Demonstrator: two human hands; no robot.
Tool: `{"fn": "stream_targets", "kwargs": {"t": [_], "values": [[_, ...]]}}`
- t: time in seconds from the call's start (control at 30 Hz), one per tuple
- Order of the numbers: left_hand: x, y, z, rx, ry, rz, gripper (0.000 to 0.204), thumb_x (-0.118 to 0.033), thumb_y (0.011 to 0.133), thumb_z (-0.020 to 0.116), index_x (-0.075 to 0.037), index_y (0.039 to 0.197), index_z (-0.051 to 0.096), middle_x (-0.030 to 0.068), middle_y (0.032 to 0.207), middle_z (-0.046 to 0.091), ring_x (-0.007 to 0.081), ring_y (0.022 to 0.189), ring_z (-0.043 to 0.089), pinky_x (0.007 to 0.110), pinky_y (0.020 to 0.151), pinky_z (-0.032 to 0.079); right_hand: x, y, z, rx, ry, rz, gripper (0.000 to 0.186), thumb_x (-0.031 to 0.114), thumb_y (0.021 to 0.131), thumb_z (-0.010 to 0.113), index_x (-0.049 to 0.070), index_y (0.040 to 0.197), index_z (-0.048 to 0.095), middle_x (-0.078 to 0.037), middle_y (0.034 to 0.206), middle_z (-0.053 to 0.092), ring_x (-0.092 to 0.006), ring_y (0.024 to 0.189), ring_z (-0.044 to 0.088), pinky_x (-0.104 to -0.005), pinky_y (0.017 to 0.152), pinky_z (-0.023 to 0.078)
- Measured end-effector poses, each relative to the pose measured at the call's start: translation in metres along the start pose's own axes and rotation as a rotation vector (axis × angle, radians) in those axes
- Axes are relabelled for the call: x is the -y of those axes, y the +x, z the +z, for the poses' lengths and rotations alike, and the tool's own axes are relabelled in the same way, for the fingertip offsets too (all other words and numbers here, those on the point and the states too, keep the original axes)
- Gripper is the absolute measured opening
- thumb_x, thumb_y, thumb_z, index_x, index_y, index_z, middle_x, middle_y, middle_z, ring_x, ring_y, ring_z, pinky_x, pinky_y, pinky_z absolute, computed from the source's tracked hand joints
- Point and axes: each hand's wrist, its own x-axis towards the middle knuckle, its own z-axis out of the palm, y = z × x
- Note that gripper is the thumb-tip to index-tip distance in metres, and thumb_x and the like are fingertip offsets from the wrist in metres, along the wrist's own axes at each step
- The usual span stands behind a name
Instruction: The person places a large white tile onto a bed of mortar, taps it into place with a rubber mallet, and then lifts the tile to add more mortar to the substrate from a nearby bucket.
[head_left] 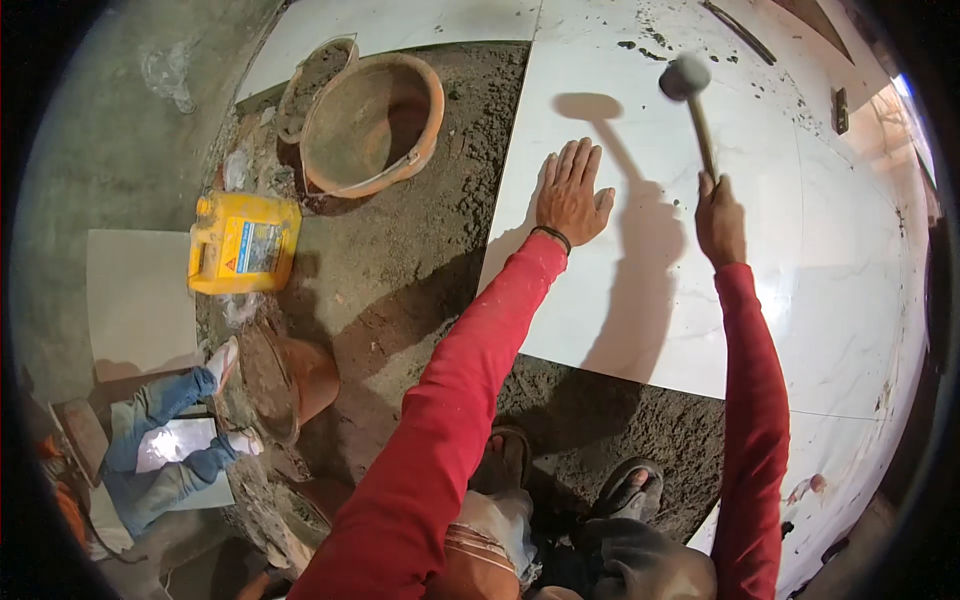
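Note:
My left hand (574, 200) lies on a large white marbled floor tile (548, 310), palm down, fingers stretched out, with a dark band at the wrist. Wrapped round the wooden handle of a mallet (686, 77) is my right hand (720, 218). The mallet's dark, rounded head, slightly blurred, is raised above the tile, and its shadow falls beyond the left fingertips. Along the tile's left and near edges runs a bed of dark, damp mortar (650, 435).
Left of the tile stand a large orange bucket (430, 110), a smaller bucket (290, 120) and a yellow jerrycan (215, 270). Another bucket (315, 380) is nearer. A person's jeans-clad legs (165, 400) show at lower left. A dark curved strip (740, 33) lies on the far tiles.

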Motion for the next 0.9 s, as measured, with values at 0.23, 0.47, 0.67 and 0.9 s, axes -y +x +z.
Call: {"fn": "stream_targets", "kwargs": {"t": [0.23,0.47,0.67,0.9], "values": [[0.001,0.003,0.005,0.1,0.042,-0.021,0.069,-0.04,0.095,0.049,-0.002,0.149,0.032,0.0166,0.154,0.034,0.0313,0.145,0.027,0.051,0.118,0.02,-0.008,-0.002,-0.006,-0.058,0.135,0.016,0.032,0.036,0.104,0.044,0.004,0.099,0.046,-0.032,0.07,0.06,-0.0551,0.07,0.057,-0.059,0.057,0.042],[0.001,0.006,0.004,0.127,0.089,0.01,0.067,-0.039,0.098,0.048,-0.002,0.15,0.029,0.0163,0.156,0.031,0.0321,0.146,0.025,0.05,0.119,0.019,-0.025,-0.006,-0.008,-0.093,0.171,0.075,0.028,0.032,0.101,0.05,0.006,0.11,0.047,-0.033,0.069,0.059,-0.0528,0.068,0.058,-0.0582,0.054,0.042],[-0.006,0.006,-0.001,0.132,0.13,0.037,0.065,-0.036,0.098,0.049,-0.004,0.151,0.029,0.0146,0.157,0.029,0.031,0.146,0.025,0.049,0.119,0.021,-0.039,-0.002,-0.016,0.03,0.089,0.138,0.032,0.036,0.102,0.046,0.004,0.098,0.047,-0.033,0.07,0.06,-0.0548,0.067,0.058,-0.0602,0.057,0.045],[-0.004,0.002,0.001,0.096,0.165,0.085,0.065,-0.037,0.099,0.046,-0.004,0.151,0.027,0.0138,0.158,0.027,0.0304,0.147,0.023,0.049,0.119,0.021,-0.046,-0.027,-0.026,0.096,0.126,0.217,0.035,0.04,0.102,0.045,0.005,0.096,0.045,-0.03,0.067,0.061,-0.0541,0.064,0.058,-0.0596,0.06,0.047]]}}
